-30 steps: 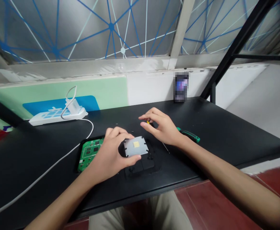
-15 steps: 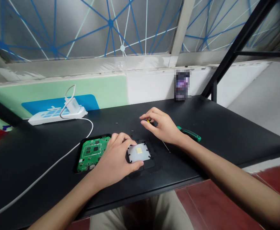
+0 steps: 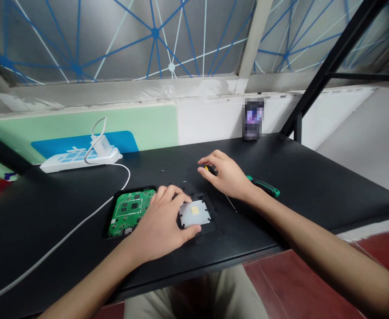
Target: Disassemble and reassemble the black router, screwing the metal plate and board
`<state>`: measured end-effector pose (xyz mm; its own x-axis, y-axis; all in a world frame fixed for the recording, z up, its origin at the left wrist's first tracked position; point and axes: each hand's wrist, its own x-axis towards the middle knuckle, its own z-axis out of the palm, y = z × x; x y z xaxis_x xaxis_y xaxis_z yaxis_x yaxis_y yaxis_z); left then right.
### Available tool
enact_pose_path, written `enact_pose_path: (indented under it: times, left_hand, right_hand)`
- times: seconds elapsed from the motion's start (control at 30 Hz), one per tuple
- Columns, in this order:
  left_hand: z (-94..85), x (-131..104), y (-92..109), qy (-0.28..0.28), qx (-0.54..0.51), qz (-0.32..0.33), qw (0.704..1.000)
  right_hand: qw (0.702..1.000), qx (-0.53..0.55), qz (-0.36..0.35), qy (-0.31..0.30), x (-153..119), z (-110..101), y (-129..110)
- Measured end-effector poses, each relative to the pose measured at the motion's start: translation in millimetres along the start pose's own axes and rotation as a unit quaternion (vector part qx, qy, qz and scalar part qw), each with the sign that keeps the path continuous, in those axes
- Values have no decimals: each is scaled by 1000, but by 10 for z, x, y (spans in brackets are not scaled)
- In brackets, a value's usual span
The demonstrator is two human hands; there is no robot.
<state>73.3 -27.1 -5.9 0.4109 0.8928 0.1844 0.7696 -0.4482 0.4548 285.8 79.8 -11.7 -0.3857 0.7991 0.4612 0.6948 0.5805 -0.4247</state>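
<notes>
My left hand point(image 3: 167, 221) spans a silvery metal plate point(image 3: 194, 219) with a yellow pad point(image 3: 194, 210), gripping it between thumb and fingers at its near and far edges. The plate sits among small black clips on a black plastic cover point(image 3: 209, 227), which lies flat. Left of this hand is a green circuit board point(image 3: 127, 212) in a black casing, partly hidden by the fingers. Above a thin screwdriver, whose shaft point(image 3: 231, 204) and yellow handle end point(image 3: 207, 168) show, my right hand point(image 3: 225, 175) is curved, its thumb and fingertips apart with nothing between them.
A green-and-black handled tool point(image 3: 264, 186) lies beyond my right wrist. Small screws point(image 3: 184, 181) are scattered on the black table. A white power strip point(image 3: 81, 159) with a plugged-in charger and trailing cable point(image 3: 64, 246) stands at the left. A blurred-out phone-like screen point(image 3: 253, 119) leans against the wall.
My right hand has shifted slightly right, while the screwdriver under it stays nearly in place. My left hand keeps its grip on the plate. The view has moved a little.
</notes>
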Motion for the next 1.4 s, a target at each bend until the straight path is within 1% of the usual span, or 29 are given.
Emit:
enact_pose_path:
  times: [0.13, 0.53, 0.7, 0.9, 1.1, 1.27, 1.4]
  left_hand:
    - [0, 12, 8, -3, 5, -14, 1000]
    - [28, 7, -7, 8, 4, -2, 1000]
    - [39, 2, -14, 21, 17, 4, 1000]
    - [12, 1, 1, 7, 20, 4, 1000]
    - [-15, -6, 10, 1, 39, 14, 999]
    - [-25, -6, 9, 0, 47, 24, 999]
    - [-34, -14, -6, 0, 42, 29, 999]
  right_hand:
    - [1000, -7, 11, 9, 6, 6, 1]
    - [1000, -4, 11, 6, 1, 18, 9]
    - [999, -36, 19, 12, 0, 22, 13]
    - [993, -105, 41, -17, -23, 48, 35]
    - [981, -152, 86, -85, -29, 82, 36]
    - [975, -170, 112, -88, -7, 69, 32]
    - [977, -163, 108, -90, 3, 66, 56]
